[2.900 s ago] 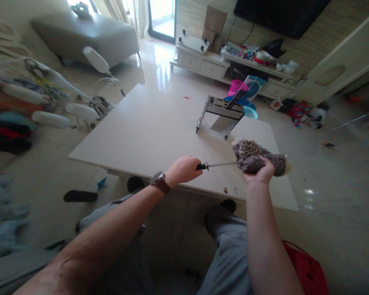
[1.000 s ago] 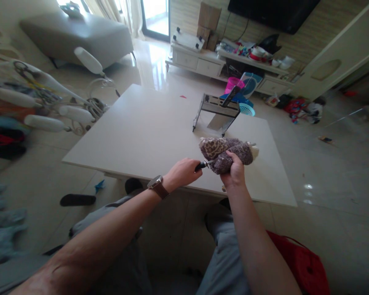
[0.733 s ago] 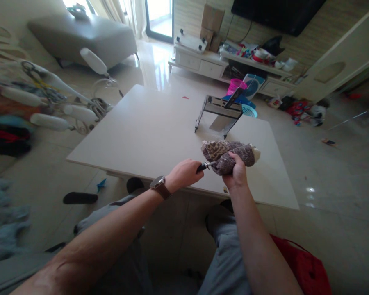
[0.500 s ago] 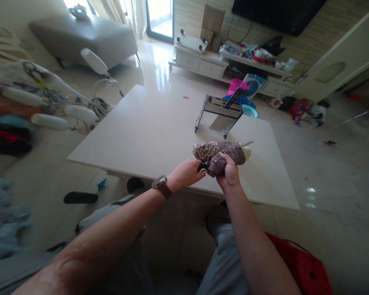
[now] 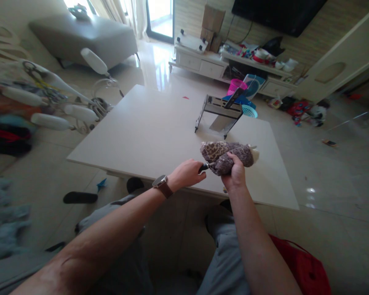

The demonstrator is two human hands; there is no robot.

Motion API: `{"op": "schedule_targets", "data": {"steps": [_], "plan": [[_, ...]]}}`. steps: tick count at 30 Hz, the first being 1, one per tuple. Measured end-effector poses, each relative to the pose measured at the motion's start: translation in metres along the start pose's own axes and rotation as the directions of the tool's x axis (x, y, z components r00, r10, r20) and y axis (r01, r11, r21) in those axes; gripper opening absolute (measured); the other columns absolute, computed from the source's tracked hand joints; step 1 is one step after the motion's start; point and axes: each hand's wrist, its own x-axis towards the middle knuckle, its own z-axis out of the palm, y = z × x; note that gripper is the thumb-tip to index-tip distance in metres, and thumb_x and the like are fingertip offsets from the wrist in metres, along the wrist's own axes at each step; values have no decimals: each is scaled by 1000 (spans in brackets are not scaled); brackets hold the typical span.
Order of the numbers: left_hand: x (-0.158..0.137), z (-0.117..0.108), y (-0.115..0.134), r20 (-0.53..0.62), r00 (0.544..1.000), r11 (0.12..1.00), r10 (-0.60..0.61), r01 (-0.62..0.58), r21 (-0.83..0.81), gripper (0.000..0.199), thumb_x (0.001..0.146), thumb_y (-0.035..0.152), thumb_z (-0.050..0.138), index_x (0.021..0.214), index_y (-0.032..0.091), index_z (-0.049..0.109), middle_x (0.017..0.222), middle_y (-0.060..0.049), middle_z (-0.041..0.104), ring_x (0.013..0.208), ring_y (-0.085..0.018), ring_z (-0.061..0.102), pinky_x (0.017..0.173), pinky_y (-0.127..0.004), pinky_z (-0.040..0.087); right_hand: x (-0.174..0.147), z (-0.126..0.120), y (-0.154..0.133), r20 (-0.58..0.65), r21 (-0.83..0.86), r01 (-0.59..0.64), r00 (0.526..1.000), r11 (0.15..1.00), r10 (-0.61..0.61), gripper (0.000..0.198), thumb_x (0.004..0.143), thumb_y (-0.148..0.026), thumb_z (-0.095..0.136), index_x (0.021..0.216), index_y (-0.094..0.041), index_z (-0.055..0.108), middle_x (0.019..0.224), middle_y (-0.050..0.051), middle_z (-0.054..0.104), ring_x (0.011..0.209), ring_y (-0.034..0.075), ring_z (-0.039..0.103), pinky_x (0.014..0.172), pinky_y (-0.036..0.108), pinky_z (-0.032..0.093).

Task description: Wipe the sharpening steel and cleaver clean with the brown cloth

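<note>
gripping black handle point(image 5: 203, 166) left hand point(image 5: 187, 174) | right hand point(image 5: 235, 177) clutching cloth point(image 5: 226, 153) | rack point(image 5: 219, 110) beyond on table point(image 5: 147, 131)

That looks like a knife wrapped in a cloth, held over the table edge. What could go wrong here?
1. The right hand grips the patterned cloth right around the blade; if the cloth is thin or shifts, the edge might cut the palm.
2. The left hand holds the black handle close to the cloth, so a slip could bring those fingers onto the metal.
3. All this happens above the person's knees at the table edge; a dropped knife could land there.
</note>
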Motion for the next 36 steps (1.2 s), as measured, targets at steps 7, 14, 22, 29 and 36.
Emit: {"op": "schedule_targets", "data": {"steps": [7,14,22,29,36], "plan": [[1,4,-3,-29,999,1000,17,-18,-16,19,85,30,57,84,17,71,81,-11,73,74,-22,67,66,-29,44,-5,4,22,-37,-60,44,998,997,-46,34,62,-15,73,95,-16,63,83,-2,72,75,15,70,71,28,62],[3,0,4,2,999,997,51,-51,51,24,87,28,52,83,19,73,80,-11,73,70,-22,67,61,-31,42,13,-10,-22,-97,37,141,986,989,-136,27,68,-19,62,95,-20,63,86,-2,72,79,18,71,71,36,64],[0,-8,4,38,999,993,17,-22,119,27,88,31,53,83,19,76,80,-13,73,73,-25,70,63,-32,44,30,-30,-43,-245,46,244,943,969,-225,32,71,-20,54,101,-22,64,94,0,73,81,19,72,77,40,65],[-1,-16,-7,32,999,988,17,-22,153,31,91,35,50,84,19,75,81,-13,73,73,-24,69,63,-31,42,34,-33,-51,-368,74,307,893,949,-260,29,71,-18,53,97,-22,65,97,0,72,85,19,72,77,42,65],[-6,-18,-11,23,999,993,-46,43,110,32,93,36,49,86,19,75,83,-12,73,73,-23,67,65,-30,41,26,-26,-49,-256,32,265,934,964,-248,21,70,-23,58,90,-21,64,94,1,72,84,19,71,72,37,64]]}}
